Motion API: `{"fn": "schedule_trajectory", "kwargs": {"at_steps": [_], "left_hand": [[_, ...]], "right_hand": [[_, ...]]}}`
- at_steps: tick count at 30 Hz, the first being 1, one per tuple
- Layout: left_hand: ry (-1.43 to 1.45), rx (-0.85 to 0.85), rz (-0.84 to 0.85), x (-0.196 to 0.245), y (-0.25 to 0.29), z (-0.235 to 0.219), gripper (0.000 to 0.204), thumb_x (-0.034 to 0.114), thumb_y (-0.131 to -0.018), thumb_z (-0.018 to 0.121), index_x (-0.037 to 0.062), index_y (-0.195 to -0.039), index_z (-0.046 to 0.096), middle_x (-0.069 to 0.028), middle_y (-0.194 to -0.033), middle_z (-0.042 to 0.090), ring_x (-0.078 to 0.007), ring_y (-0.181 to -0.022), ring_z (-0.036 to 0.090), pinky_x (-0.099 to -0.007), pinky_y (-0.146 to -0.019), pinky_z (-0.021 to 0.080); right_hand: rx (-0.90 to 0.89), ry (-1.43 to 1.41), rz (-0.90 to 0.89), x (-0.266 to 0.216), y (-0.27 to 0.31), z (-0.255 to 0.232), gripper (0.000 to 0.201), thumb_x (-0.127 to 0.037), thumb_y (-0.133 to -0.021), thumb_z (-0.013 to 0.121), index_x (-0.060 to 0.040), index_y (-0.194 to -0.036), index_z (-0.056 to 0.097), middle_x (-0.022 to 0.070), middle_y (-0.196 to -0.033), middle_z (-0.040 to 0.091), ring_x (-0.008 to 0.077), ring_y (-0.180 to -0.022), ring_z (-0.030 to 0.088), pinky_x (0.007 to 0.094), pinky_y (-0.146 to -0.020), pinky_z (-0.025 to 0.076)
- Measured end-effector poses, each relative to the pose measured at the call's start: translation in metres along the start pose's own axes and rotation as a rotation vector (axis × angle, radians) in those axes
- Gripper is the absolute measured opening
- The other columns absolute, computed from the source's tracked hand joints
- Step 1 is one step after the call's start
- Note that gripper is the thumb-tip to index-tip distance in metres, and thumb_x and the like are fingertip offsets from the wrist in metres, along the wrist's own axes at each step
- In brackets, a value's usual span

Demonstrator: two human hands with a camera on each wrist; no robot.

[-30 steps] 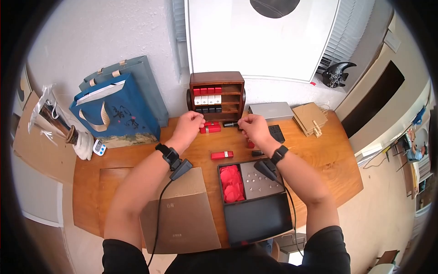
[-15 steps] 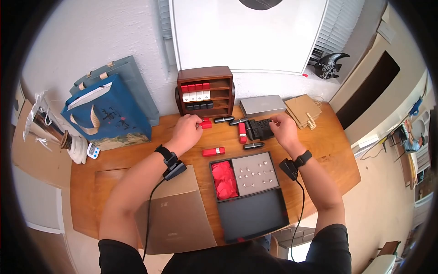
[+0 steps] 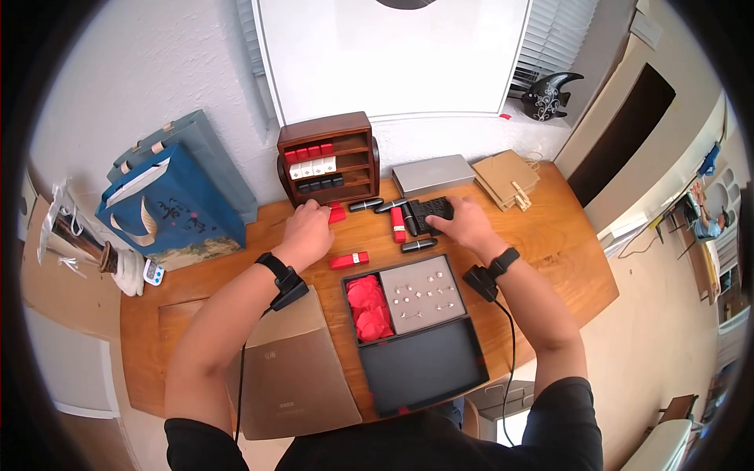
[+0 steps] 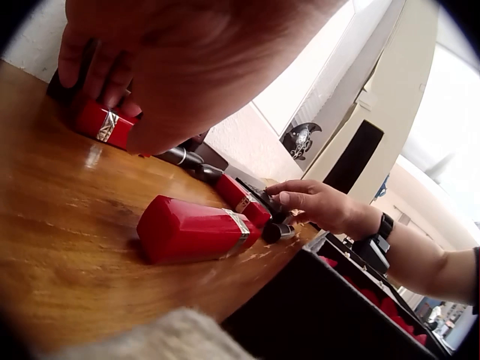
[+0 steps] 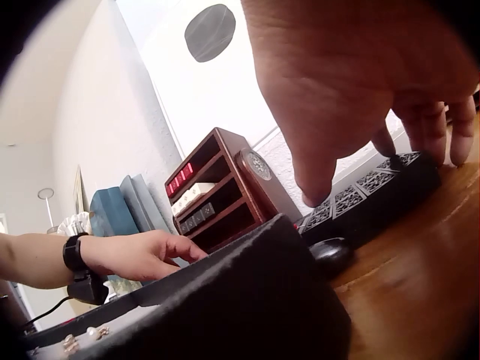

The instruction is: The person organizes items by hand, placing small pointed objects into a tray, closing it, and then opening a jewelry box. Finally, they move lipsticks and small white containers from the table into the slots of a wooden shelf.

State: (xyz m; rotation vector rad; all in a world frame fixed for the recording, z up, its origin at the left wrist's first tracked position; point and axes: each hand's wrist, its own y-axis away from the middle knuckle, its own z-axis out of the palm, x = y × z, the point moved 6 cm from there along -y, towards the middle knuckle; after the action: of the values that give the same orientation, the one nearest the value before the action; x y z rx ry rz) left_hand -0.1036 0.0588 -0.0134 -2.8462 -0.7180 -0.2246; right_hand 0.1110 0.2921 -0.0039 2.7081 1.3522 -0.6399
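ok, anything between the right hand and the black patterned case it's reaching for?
Nothing visible. The right hand already rests its fingertips on the black patterned case; the red and black lipstick tubes lie beside it to the left, clear of the hand.

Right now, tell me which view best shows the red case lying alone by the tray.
The left wrist view: the red case fills the foreground, its metal band clear. The head view shows it small from above. The right wrist view does not show it.

three red lipsticks [image 3: 349, 260], three black lipsticks [image 3: 419, 246], two bags [image 3: 169, 196].
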Motion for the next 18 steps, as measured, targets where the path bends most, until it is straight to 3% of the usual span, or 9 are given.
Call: {"fn": "schedule_trajectory", "kwargs": {"at_steps": [2,5,11,18], "left_hand": [[-0.009,-0.003,-0.003,0.003,0.000,-0.001,0.030,0.014,-0.083,0.067,0.0008,-0.110,0.068,-0.0185,-0.115,0.062,-0.0368,-0.113,0.060,-0.0507,-0.092,0.053],[-0.017,0.001,-0.016,0.006,0.003,-0.004,0.030,0.017,-0.083,0.068,0.0010,-0.109,0.068,-0.0184,-0.115,0.062,-0.0368,-0.113,0.060,-0.0509,-0.092,0.053],[0.019,0.012,-0.032,0.010,0.013,-0.014,0.035,0.020,-0.085,0.071,0.0008,-0.114,0.068,-0.0197,-0.116,0.062,-0.0386,-0.114,0.059,-0.0486,-0.097,0.050],[0.103,0.031,0.000,0.024,0.020,-0.021,0.030,0.020,-0.085,0.071,0.0013,-0.109,0.071,-0.0195,-0.114,0.064,-0.0374,-0.113,0.059,-0.0479,-0.097,0.050]], "right_hand": [[-0.116,0.070,0.085,-0.006,-0.002,0.004,0.083,-0.060,-0.083,0.074,0.0087,-0.127,0.060,0.0301,-0.119,0.063,0.0407,-0.114,0.062,0.0427,-0.099,0.051],[-0.133,0.194,0.133,-0.020,-0.001,0.004,0.092,-0.067,-0.081,0.072,0.0078,-0.131,0.056,0.0297,-0.126,0.060,0.0404,-0.120,0.059,0.0424,-0.103,0.050],[-0.287,0.233,0.176,-0.015,-0.013,0.015,0.084,-0.058,-0.084,0.070,0.0068,-0.135,0.054,0.0296,-0.131,0.059,0.0407,-0.125,0.056,0.0429,-0.107,0.047],[-0.297,0.273,0.139,-0.023,-0.003,0.008,0.080,-0.055,-0.081,0.072,0.0004,-0.136,0.058,0.0285,-0.129,0.061,0.0408,-0.123,0.057,0.0456,-0.105,0.049]]}}
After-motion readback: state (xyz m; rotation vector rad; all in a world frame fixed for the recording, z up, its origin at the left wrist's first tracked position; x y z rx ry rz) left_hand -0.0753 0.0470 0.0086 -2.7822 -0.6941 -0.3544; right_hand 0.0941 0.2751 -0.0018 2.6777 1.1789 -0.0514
